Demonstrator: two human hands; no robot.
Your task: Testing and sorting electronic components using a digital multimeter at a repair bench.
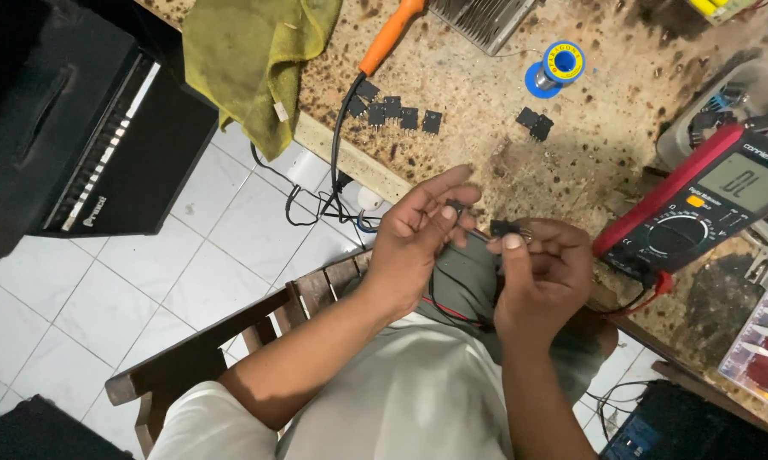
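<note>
From the head camera, both hands meet just in front of the person's chest, near the edge of the desk. The right hand pinches a small black part between thumb and finger, holding it up so its thin legs stick out. The left hand pinches a thin probe tip and brings it close to the part; I cannot tell if they touch. Holding both high keeps the tiny legs easy to see.

Just right of the part sits a red and black meter, its screen turned toward the person. More small black parts lie in a row on the desk above the hands. Near them rest an orange-handled tool and a blue roll of wire. A yellow-green cloth hangs over the desk's corner.

The desk is brown, spotted and worn. Below it is a white tiled floor, a wooden chair and a big black box.
</note>
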